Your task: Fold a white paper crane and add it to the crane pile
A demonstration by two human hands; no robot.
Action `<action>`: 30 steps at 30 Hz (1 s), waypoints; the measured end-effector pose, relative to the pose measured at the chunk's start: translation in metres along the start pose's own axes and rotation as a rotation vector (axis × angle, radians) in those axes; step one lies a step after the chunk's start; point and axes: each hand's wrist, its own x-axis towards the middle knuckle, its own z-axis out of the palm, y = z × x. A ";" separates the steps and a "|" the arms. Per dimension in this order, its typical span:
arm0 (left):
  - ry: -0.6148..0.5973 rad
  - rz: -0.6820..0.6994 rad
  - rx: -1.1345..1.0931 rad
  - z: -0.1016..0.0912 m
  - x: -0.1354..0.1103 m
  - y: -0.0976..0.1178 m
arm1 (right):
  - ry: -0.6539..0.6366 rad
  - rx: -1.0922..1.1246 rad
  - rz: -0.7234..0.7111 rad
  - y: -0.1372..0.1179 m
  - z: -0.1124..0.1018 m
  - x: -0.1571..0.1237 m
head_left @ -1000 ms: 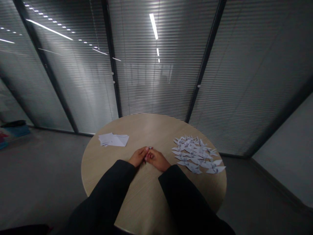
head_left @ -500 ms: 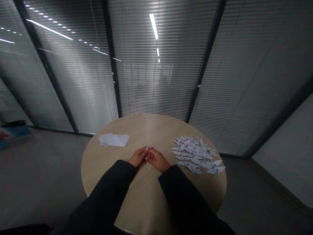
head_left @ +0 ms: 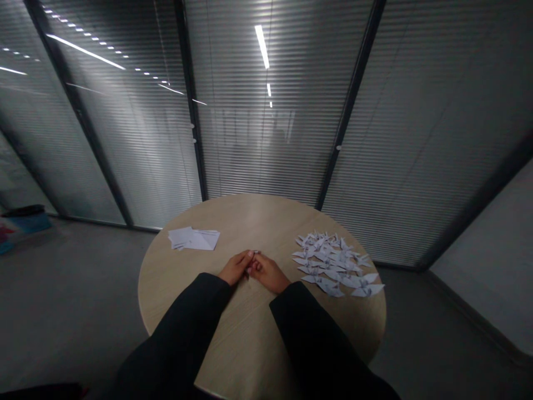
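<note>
My left hand (head_left: 236, 268) and my right hand (head_left: 267, 273) meet over the middle of the round table (head_left: 245, 333), fingers closed together. A small bit of white folded paper (head_left: 256, 252) peeks out at the fingertips, pinched between both hands; most of it is hidden. Right of my right hand lies a cluster of folded white paper cranes (head_left: 333, 262), several rows deep. Left of my left hand, farther back, rests a loose stack of flat white paper sheets (head_left: 202, 239).
Glass partitions with blinds (head_left: 266, 155) stand right behind the table's far edge. A blue bin (head_left: 29, 219) sits on the floor at the far left. A pale wall (head_left: 491, 266) rises at the right.
My hands stay in the same place, with only a slight shift of the fingers around the paper. The cranes and the sheets have not moved.
</note>
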 end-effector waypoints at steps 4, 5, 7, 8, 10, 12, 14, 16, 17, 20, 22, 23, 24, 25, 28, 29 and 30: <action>-0.007 0.005 0.001 0.001 0.000 -0.001 | 0.013 -0.027 -0.021 -0.001 0.000 -0.001; -0.008 0.006 0.001 0.001 0.000 0.000 | 0.012 -0.034 -0.027 -0.001 0.000 -0.001; -0.010 0.003 0.006 0.000 0.000 0.000 | 0.007 -0.048 -0.032 -0.001 0.000 -0.001; -0.011 -0.001 0.010 0.000 0.000 0.001 | 0.004 -0.054 -0.034 -0.001 0.000 -0.001; -0.012 -0.006 0.016 0.000 -0.001 0.001 | 0.009 -0.058 -0.036 -0.001 0.000 -0.001; -0.015 -0.004 0.015 0.000 -0.001 0.002 | 0.013 -0.053 -0.041 -0.002 0.001 -0.001; -0.018 0.001 0.013 0.000 -0.002 0.003 | 0.013 -0.047 -0.041 -0.002 0.001 -0.001; -0.018 0.004 0.014 0.001 -0.002 0.004 | 0.012 -0.047 -0.035 -0.003 0.002 -0.001; -0.016 0.006 0.014 0.001 -0.002 0.004 | 0.014 -0.050 -0.033 -0.003 0.002 -0.001; -0.011 0.012 0.011 0.001 -0.003 0.005 | 0.033 -0.066 -0.044 -0.003 0.002 -0.001; -0.010 0.011 0.013 0.001 -0.003 0.006 | 0.043 -0.079 -0.055 -0.004 0.002 -0.001; -0.008 0.013 0.016 0.001 -0.003 0.006 | 0.045 -0.084 -0.057 -0.004 0.002 0.000; -0.006 0.016 0.020 0.001 -0.003 0.005 | 0.044 -0.087 -0.056 -0.004 0.002 0.000; -0.005 0.020 0.024 0.000 -0.003 0.005 | 0.042 -0.088 -0.052 -0.004 0.002 0.000; -0.009 0.025 0.041 0.000 -0.003 0.004 | 0.035 -0.083 -0.037 -0.004 0.002 -0.001; -0.011 0.022 0.045 0.000 -0.003 0.004 | 0.032 -0.081 -0.034 -0.004 0.002 -0.001; -0.012 0.017 0.048 0.000 -0.003 0.004 | 0.030 -0.080 -0.034 -0.003 0.002 -0.001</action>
